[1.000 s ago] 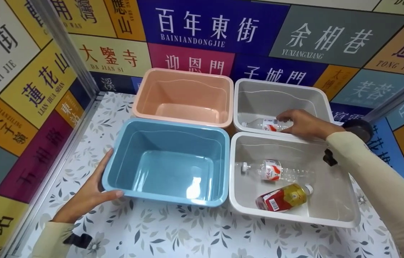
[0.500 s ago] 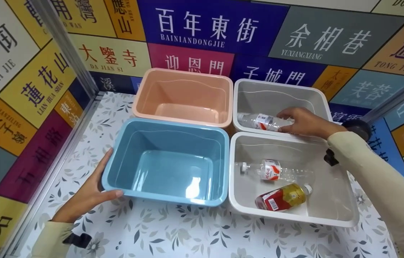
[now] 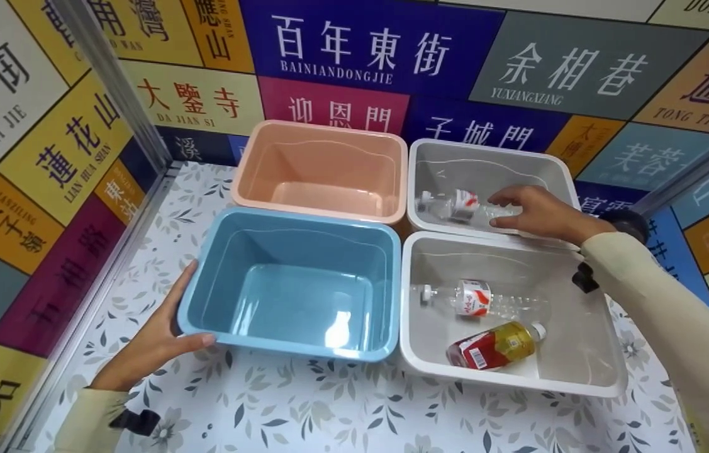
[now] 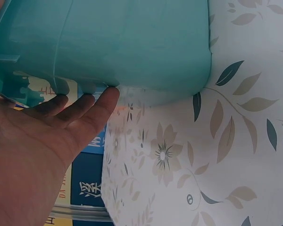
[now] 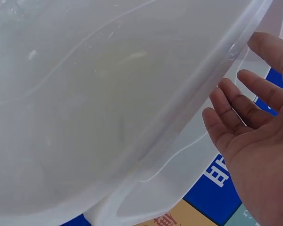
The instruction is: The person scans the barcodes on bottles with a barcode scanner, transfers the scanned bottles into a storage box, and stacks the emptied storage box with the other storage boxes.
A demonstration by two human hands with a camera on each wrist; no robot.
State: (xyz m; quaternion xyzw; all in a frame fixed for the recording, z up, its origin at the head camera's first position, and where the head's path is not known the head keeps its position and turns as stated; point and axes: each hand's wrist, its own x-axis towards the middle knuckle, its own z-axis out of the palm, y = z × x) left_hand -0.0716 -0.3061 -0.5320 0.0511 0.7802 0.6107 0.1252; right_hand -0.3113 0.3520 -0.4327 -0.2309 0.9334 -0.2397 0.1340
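Note:
My left hand (image 3: pixel 150 343) rests with extended fingers against the left side of the blue bin (image 3: pixel 291 296), its thumb along the front corner. In the left wrist view several fingertips (image 4: pixel 112 93) touch the bin's outer wall. My right hand (image 3: pixel 540 215) hovers over the back grey bin (image 3: pixel 486 165), fingers spread and loosely bent with nothing between them; the right wrist view shows its palm bare. Just left of those fingers, a clear plastic water bottle (image 3: pixel 466 204) with a red and white label lies inside that bin.
The front light grey bin (image 3: pixel 580 340) holds another clear water bottle (image 3: pixel 474 298) and a red and yellow drink bottle (image 3: pixel 496 346) with a white cap. A peach bin (image 3: pixel 329 154) stands behind the blue one. Sign-patterned walls (image 3: pixel 354 44) enclose the leaf-print tabletop (image 3: pixel 304 402).
The water bottle in the back grey bin has shifted left. My right hand's fingers have spread and come off it. My left hand has stayed on the blue bin.

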